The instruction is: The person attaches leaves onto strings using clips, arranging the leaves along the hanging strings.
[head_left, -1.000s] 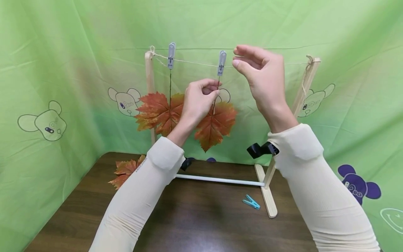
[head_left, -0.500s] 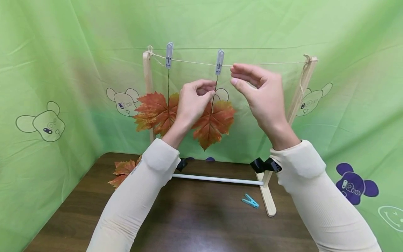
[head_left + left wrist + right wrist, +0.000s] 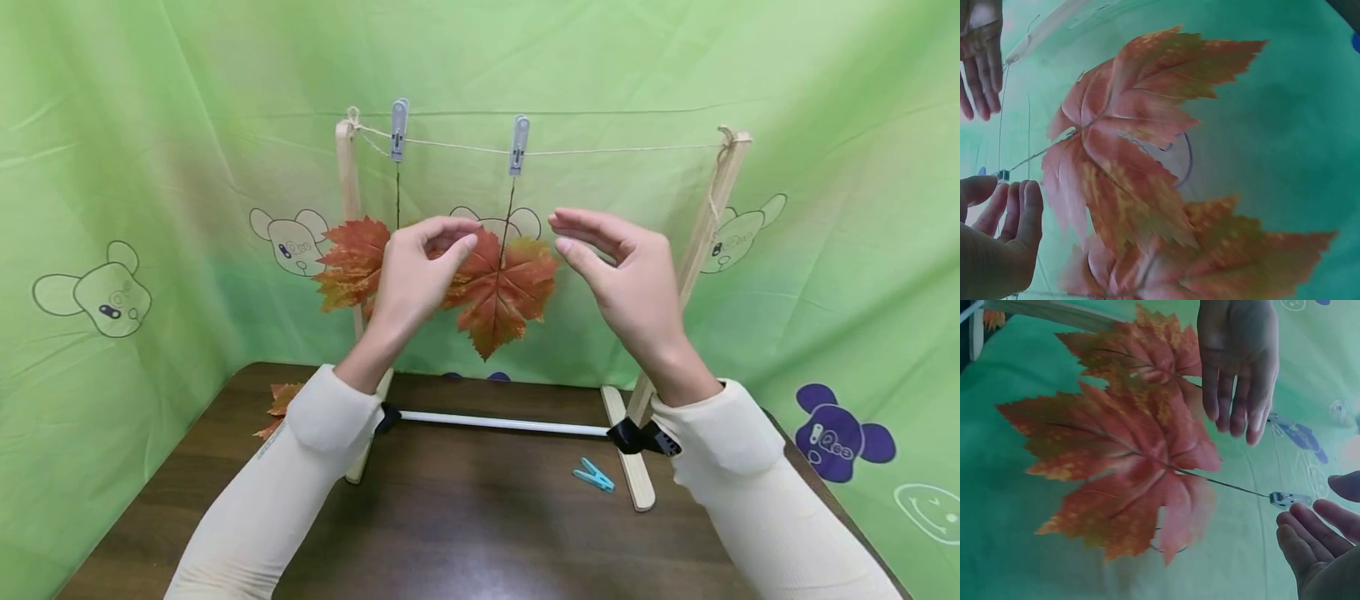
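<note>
In the head view, two orange-red artificial maple leaves hang by their stems from grey clothespins on a string (image 3: 622,151). My left hand (image 3: 420,275) is held in front of them with fingers loosely bent and nothing between them. It overlaps the left leaf (image 3: 351,258) in that view. To the right of the other leaf (image 3: 502,292), my right hand (image 3: 630,271) hovers with thumb and fingers apart, holding nothing. The right grey clothespin (image 3: 518,146) and left grey clothespin (image 3: 399,131) stand upright on the string. The right wrist view shows the near leaf (image 3: 1135,456) hanging free of both hands.
Wooden posts, such as the right post (image 3: 716,200), carry the string, and a white rod (image 3: 502,423) joins their feet. A blue clothespin (image 3: 594,475) lies on the brown table (image 3: 480,533). Another leaf (image 3: 283,398) lies at left, partly behind my sleeve. Green cloth surrounds the table.
My left hand has let go of the right leaf's stem and moved left and down. My right hand has come down from beside the string. The right leaf stays hanging from its clothespin.
</note>
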Demonstrator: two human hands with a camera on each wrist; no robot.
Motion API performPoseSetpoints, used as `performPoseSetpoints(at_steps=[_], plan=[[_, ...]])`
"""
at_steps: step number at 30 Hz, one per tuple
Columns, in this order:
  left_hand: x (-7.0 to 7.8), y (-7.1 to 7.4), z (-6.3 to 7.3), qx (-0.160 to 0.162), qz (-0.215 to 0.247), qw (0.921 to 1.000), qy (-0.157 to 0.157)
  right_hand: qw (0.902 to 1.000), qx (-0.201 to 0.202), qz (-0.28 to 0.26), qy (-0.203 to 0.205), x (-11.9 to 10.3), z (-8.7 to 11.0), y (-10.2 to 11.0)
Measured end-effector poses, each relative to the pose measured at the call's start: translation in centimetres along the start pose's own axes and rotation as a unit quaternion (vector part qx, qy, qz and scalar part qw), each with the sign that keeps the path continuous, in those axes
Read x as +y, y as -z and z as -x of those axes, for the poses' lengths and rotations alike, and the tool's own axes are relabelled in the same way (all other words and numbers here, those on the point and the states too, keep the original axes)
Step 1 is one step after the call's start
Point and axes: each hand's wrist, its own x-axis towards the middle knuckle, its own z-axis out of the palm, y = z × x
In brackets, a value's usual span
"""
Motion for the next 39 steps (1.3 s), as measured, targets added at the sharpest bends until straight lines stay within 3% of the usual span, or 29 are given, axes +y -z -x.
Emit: performPoseSetpoints(at_steps=[12, 18, 23, 31, 39], plan=[[-1.9, 3.0, 4.4, -0.042, -0.047, 0.9979, 0.012, 0.9995, -0.024, 0.016, -0.016, 1.4, 4.0, 0.5], [-2.8, 3.8, 5.6, -0.064, -0.047, 0.9965, 0.027, 0.9987, -0.035, 0.036, -0.003, 1.7, 6.1, 0.6], [-3.5, 4.6, 7.0, -0.088, -0.065, 0.9933, 0.039, 0.9953, -0.040, 0.086, 0.021, 2.5, 7.9, 0.8], [-4.2, 5.4, 9.2, -0.116, -0.099, 0.9881, 0.017, 0.9884, -0.053, 0.142, 0.008, 4.4, 10.5, 1.2], [-5.7, 5.7, 11.1, -0.137, -0.136, 0.9811, 0.016, 0.9834, -0.043, 0.173, 0.034, 6.6, 12.8, 1.2]])
